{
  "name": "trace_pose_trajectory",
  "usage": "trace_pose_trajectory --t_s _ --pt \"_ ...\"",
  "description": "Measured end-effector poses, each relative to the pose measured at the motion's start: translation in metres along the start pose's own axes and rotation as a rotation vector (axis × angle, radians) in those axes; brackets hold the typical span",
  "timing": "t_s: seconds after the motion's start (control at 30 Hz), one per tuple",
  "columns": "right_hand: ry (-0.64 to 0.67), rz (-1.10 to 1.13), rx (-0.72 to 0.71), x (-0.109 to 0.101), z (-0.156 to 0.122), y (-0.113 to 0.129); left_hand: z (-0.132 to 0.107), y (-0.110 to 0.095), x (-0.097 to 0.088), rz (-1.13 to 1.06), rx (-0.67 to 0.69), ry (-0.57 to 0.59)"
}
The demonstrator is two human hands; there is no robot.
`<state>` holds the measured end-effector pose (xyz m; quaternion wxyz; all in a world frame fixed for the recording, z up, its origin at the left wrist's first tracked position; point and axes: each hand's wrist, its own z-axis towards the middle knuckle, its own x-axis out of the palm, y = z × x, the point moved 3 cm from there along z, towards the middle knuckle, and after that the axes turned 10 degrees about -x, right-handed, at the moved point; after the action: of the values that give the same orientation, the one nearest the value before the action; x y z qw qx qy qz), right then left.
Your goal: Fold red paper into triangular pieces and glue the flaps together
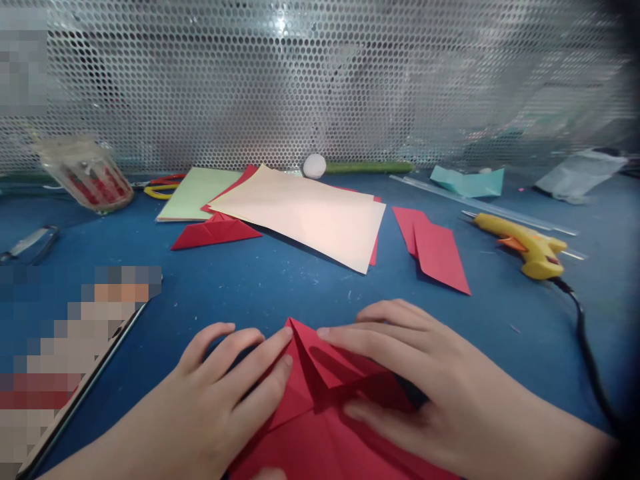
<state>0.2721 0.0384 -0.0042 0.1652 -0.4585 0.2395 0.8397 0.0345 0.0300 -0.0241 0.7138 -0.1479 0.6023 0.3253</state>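
Observation:
A red sheet of folded paper (pixel 320 437) lies on the table in front of me, its top brought to a point with a flap standing slightly raised on the right side. My left hand (pixel 220 387) rests on its left edge, fingers stretched and spread, with the index and middle fingertips touching the paper near the point. At the right, my right hand (pixel 420 373) has its index fingertip on the flap's upper edge and its thumb on the paper below, the flap between them. The lower part of the sheet runs out of view.
Behind the hands lie a cream sheet stack (pixel 310 213), pale green paper (pixel 200 190), a folded red piece (pixel 217 232) and red strips (pixel 435 250). A yellow glue gun (pixel 525 243) with a black cord is right. A jar (pixel 90 177) stands left, and a pixelated phone-like object (pixel 85 387) nearer.

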Motion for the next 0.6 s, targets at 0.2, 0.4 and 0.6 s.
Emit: trace_pose_trajectory --t_s 0.2,0.4,0.6 --pt "-0.067 0.295 0.249 0.005 -0.001 -0.001 0.002 0.003 -0.003 -0.221 -0.069 -0.089" --pt "0.022 0.43 0.407 0.005 -0.003 0.005 -0.006 -0.004 0.001 -0.278 -0.107 -0.235" --pt "0.122 0.343 0.354 0.006 -0.005 -0.001 -0.02 -0.018 0.011 -0.153 -0.036 -0.275"
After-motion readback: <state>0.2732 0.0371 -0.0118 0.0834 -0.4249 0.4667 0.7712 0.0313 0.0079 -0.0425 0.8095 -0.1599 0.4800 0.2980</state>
